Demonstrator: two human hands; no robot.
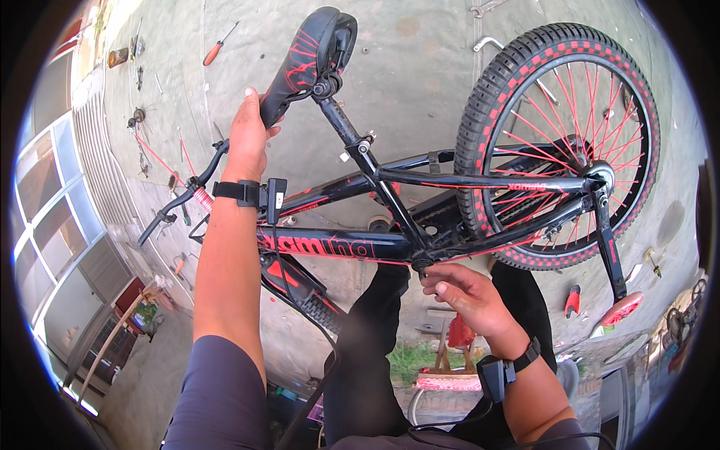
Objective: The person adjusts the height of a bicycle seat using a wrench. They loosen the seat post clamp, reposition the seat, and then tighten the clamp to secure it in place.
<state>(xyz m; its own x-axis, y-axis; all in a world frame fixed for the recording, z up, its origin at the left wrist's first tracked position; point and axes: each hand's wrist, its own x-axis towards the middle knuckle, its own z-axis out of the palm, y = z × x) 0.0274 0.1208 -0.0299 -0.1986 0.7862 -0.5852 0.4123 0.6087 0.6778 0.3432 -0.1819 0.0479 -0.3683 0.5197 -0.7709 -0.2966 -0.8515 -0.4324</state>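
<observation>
A black bicycle frame with red lettering spans the view before me. My left hand holds the nose of the black and red saddle, its thumb up along the near side. The saddle sits on a black seatpost. At the bottom bracket spindle, the fingertips of my right hand touch or nearly touch its end; whether they grip it is not clear. No crank arm shows on this side. The rear wheel, with red spokes, is at the right. My left forearm covers part of the front frame.
A stabiliser wheel hangs from the rear axle. On the ground lie a screwdriver, an open-ended wrench and a red-handled tool. Handlebars extend left; a small wooden stool stands near my legs.
</observation>
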